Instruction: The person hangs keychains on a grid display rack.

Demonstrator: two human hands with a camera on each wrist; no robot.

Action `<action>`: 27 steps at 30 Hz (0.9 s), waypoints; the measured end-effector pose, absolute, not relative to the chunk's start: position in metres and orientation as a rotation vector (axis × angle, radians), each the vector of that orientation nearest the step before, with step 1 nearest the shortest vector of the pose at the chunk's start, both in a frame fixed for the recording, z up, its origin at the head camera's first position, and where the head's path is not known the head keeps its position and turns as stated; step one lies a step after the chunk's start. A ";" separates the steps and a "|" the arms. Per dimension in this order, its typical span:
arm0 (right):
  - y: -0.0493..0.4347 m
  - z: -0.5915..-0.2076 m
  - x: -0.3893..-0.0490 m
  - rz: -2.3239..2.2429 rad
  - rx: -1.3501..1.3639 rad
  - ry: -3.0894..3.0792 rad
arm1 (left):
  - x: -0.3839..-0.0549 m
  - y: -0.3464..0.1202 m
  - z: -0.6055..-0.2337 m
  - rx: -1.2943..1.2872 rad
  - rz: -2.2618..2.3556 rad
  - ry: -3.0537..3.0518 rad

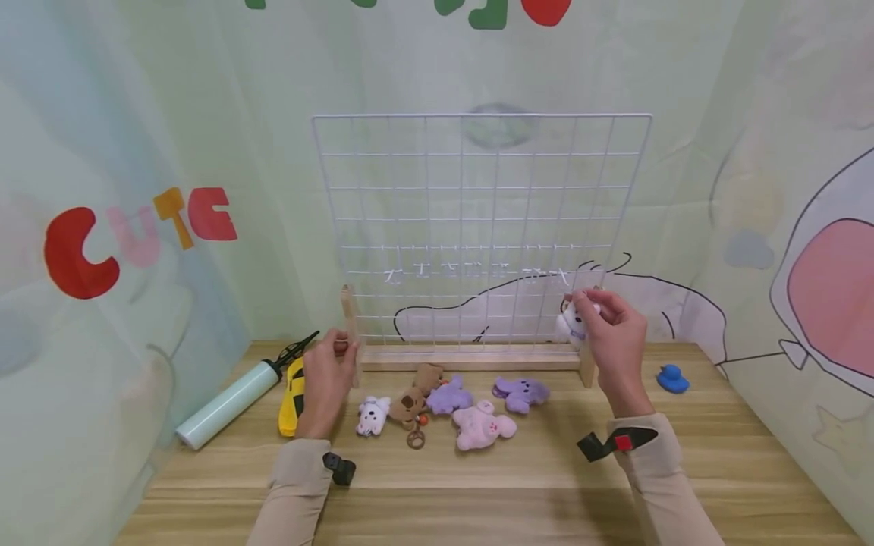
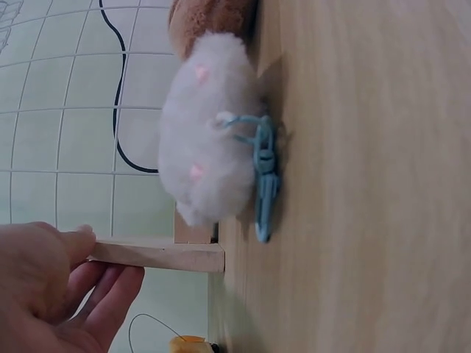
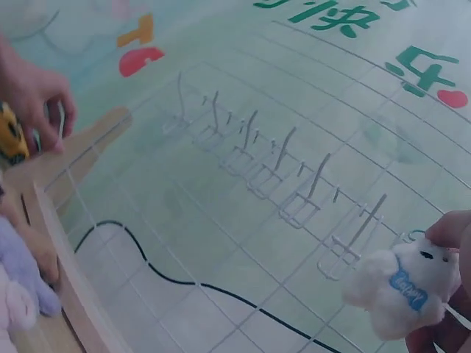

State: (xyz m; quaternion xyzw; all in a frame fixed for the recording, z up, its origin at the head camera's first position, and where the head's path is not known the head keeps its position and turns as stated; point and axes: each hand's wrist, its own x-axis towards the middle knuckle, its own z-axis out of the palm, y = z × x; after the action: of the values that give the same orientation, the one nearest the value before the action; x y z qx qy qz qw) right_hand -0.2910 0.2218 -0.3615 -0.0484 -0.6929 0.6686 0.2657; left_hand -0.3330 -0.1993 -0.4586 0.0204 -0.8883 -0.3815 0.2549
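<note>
My left hand (image 1: 328,383) pinches the left wooden post (image 2: 158,254) of a stand that carries a white wire grid (image 1: 478,187). Near the grid's right side, my right hand (image 1: 617,334) holds a small white plush keychain (image 3: 408,290) between thumb and fingers, its blue-lettered front showing in the right wrist view. Just above and left of that plush is the end hook of a row of white hooks (image 1: 560,274) on the grid. On the table lie another white plush (image 1: 372,417) with a blue clasp (image 2: 265,162), brown plushes (image 1: 408,406), purple plushes (image 1: 522,394) and a pink plush (image 1: 481,426).
Left of the stand lie a pale green cylinder with a black nozzle (image 1: 232,403) and a yellow-and-black object (image 1: 292,398), partly behind my left hand. A blue rubber duck (image 1: 672,378) sits at the right. Printed cloth walls (image 1: 683,174) surround the wooden table (image 1: 437,508).
</note>
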 end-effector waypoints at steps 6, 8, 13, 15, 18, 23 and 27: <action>0.221 -0.363 -0.296 1.963 -0.122 -1.750 | -0.335 -0.201 -0.460 0.076 -1.021 -2.429; 0.221 -0.364 -0.298 1.960 -0.115 -1.747 | -0.336 -0.200 -0.460 0.077 -1.022 -2.431; 0.220 -0.366 -0.300 1.920 -0.093 -1.751 | -0.335 -0.197 -0.459 0.077 -1.027 -2.435; 0.219 -0.367 -0.300 1.894 -0.083 -1.759 | -0.335 -0.196 -0.459 0.075 -1.019 -2.433; 0.217 -0.370 -0.301 1.851 -0.079 -1.789 | -0.335 -0.196 -0.458 0.071 -1.009 -2.431; 0.216 -0.376 -0.304 1.744 -0.082 -1.895 | -0.336 -0.197 -0.458 0.076 -1.000 -2.436; 0.217 -0.380 -0.305 1.654 -0.089 -1.939 | -0.336 -0.199 -0.459 0.078 -0.994 -2.441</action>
State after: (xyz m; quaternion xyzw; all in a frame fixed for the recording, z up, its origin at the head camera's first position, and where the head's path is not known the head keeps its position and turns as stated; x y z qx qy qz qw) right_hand -0.3054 0.2165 -0.3798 -0.0334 -0.7274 0.6204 0.2915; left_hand -0.3361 -0.1993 -0.4592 0.0285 -0.8964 -0.3651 0.2496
